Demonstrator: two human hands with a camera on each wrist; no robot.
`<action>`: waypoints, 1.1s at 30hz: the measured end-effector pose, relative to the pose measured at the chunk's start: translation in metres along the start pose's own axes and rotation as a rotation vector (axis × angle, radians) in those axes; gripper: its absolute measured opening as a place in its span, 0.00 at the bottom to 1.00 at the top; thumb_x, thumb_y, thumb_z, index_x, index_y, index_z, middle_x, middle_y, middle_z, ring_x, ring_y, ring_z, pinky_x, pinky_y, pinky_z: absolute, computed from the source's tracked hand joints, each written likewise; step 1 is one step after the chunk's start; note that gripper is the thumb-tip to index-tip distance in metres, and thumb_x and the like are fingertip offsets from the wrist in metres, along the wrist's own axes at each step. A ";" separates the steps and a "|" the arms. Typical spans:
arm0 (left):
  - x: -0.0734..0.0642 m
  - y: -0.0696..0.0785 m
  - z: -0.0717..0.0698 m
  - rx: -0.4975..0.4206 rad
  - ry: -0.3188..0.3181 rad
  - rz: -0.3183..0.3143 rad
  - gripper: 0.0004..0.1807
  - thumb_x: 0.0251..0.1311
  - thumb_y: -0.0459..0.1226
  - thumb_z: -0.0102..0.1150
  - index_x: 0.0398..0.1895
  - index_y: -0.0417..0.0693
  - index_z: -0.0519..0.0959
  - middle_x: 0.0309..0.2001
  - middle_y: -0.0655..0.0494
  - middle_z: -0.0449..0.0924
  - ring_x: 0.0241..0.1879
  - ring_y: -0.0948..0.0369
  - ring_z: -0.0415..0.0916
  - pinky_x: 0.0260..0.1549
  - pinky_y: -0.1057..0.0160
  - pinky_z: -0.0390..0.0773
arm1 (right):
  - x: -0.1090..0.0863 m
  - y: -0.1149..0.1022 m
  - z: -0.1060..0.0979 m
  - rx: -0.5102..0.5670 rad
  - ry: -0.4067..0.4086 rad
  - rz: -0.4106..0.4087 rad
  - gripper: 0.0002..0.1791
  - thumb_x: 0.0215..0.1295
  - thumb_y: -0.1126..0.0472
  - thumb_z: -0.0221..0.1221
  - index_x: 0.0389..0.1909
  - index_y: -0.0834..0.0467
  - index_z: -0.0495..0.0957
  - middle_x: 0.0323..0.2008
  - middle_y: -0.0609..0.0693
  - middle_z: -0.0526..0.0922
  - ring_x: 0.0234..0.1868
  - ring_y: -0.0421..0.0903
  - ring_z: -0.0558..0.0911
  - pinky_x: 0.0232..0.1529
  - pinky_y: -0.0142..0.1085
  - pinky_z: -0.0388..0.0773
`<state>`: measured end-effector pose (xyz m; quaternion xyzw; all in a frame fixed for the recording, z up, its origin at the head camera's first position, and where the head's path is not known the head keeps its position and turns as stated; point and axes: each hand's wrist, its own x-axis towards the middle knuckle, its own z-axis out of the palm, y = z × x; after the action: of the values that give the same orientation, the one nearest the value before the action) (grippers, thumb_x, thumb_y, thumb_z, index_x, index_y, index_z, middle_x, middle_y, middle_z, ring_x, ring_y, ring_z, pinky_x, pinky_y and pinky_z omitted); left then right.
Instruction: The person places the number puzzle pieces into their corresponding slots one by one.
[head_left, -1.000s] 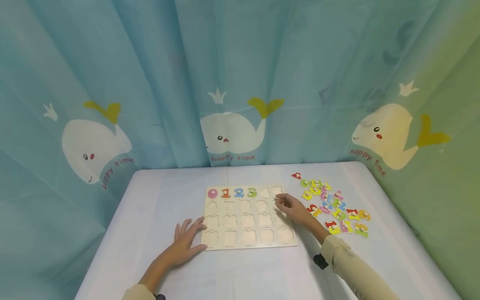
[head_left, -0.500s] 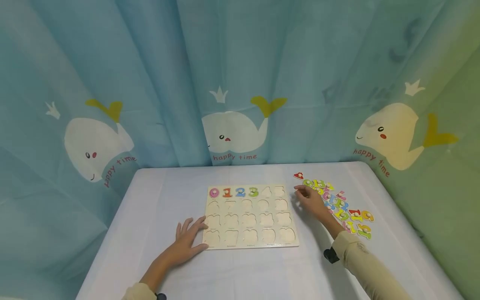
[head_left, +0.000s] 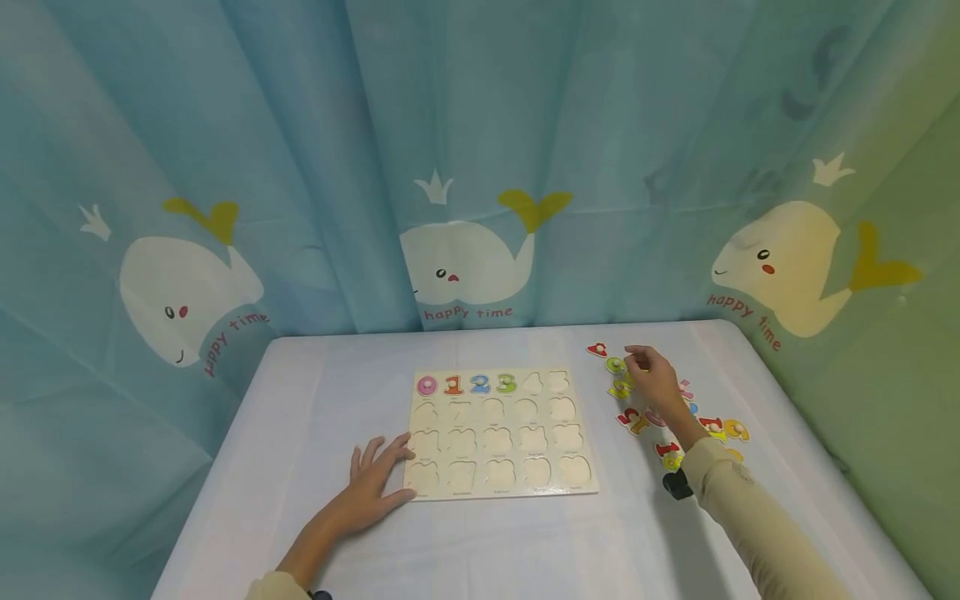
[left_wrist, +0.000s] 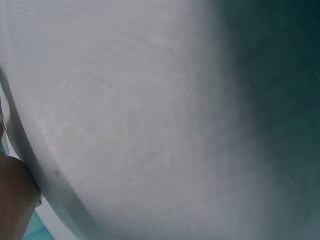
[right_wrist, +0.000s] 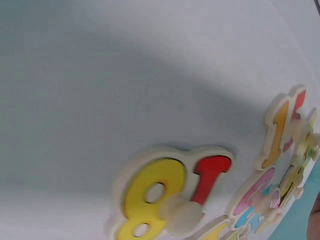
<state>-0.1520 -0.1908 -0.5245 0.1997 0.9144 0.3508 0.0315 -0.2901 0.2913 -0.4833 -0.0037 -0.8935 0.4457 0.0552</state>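
Beside the cream wooden board (head_left: 480, 442), left hand (head_left: 371, 490) splayed at its edge, I see flat multicoloured wooden numbers (head_left: 636, 421) under the loose, seemingly empty right hand (head_left: 654, 382); likely light, stiff, best pinched by pale knobs (right_wrist: 182, 215).

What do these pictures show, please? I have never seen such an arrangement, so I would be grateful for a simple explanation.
There is no machine here: a person works bare-handed. The wide picture comes from a camera worn on the head, looking forward and down. The two others come from cameras on the wrists: the left one shows mostly a blurred pale surface, the right one shows several loose number pieces close up.

On the white table lies a pale board with shaped holes; the numbers 0, 1, 2 and 3 sit in its top row. The loose number pieces lie to its right.

The left hand rests at the board's left edge. The right hand is over the loose pieces; I cannot tell whether its grip holds one.
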 end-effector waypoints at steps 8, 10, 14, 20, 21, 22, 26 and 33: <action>0.000 0.001 0.000 0.001 0.000 -0.015 0.26 0.56 0.48 0.62 0.55 0.50 0.70 0.70 0.47 0.56 0.66 0.38 0.43 0.57 0.32 0.25 | 0.012 -0.003 0.002 -0.019 -0.008 0.019 0.19 0.71 0.61 0.48 0.57 0.68 0.68 0.46 0.62 0.74 0.51 0.58 0.72 0.47 0.50 0.72; 0.000 0.002 0.000 0.002 -0.004 -0.019 0.26 0.56 0.48 0.62 0.55 0.50 0.70 0.70 0.47 0.56 0.66 0.37 0.43 0.57 0.32 0.25 | 0.015 -0.003 0.003 -0.014 -0.020 0.012 0.19 0.71 0.61 0.48 0.57 0.69 0.68 0.47 0.63 0.75 0.51 0.59 0.72 0.46 0.50 0.72; 0.000 0.004 -0.001 0.002 -0.006 -0.019 0.26 0.55 0.47 0.62 0.55 0.49 0.70 0.69 0.46 0.56 0.66 0.37 0.43 0.56 0.31 0.25 | 0.021 -0.002 0.005 -0.007 -0.051 -0.007 0.19 0.70 0.64 0.49 0.57 0.70 0.67 0.48 0.65 0.74 0.52 0.61 0.72 0.50 0.51 0.70; 0.001 0.005 -0.002 0.004 0.000 -0.012 0.26 0.55 0.46 0.62 0.55 0.48 0.70 0.69 0.45 0.57 0.65 0.36 0.44 0.56 0.31 0.25 | 0.030 0.003 0.010 -0.055 -0.062 0.003 0.18 0.69 0.66 0.50 0.57 0.70 0.68 0.47 0.65 0.75 0.51 0.61 0.72 0.50 0.51 0.70; 0.000 0.005 -0.002 0.002 0.001 -0.011 0.26 0.55 0.46 0.62 0.56 0.48 0.70 0.69 0.45 0.57 0.66 0.36 0.43 0.56 0.31 0.25 | 0.032 0.003 0.012 -0.067 -0.060 0.003 0.18 0.69 0.66 0.50 0.56 0.70 0.68 0.47 0.65 0.76 0.51 0.61 0.73 0.50 0.51 0.70; 0.000 0.005 -0.002 0.006 0.002 -0.010 0.27 0.55 0.47 0.62 0.56 0.48 0.70 0.69 0.46 0.57 0.66 0.36 0.44 0.56 0.31 0.25 | 0.034 0.003 0.013 -0.081 -0.062 0.000 0.18 0.69 0.67 0.50 0.56 0.70 0.68 0.47 0.65 0.76 0.51 0.61 0.73 0.49 0.51 0.71; -0.001 0.003 -0.001 -0.004 0.005 0.000 0.28 0.55 0.47 0.63 0.57 0.47 0.69 0.68 0.46 0.58 0.65 0.36 0.43 0.56 0.30 0.25 | 0.040 0.003 0.019 -0.108 -0.069 0.004 0.17 0.68 0.67 0.51 0.56 0.69 0.69 0.47 0.64 0.77 0.51 0.60 0.74 0.49 0.50 0.71; -0.001 0.004 0.001 -0.009 0.013 0.013 0.25 0.56 0.47 0.62 0.55 0.49 0.70 0.69 0.46 0.57 0.65 0.36 0.44 0.56 0.31 0.25 | 0.050 0.003 0.030 -0.097 -0.077 0.008 0.18 0.66 0.69 0.54 0.55 0.71 0.69 0.46 0.65 0.76 0.48 0.60 0.74 0.46 0.48 0.73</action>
<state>-0.1497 -0.1879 -0.5229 0.2033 0.9116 0.3564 0.0240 -0.3427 0.2718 -0.4986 0.0072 -0.9155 0.4018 0.0187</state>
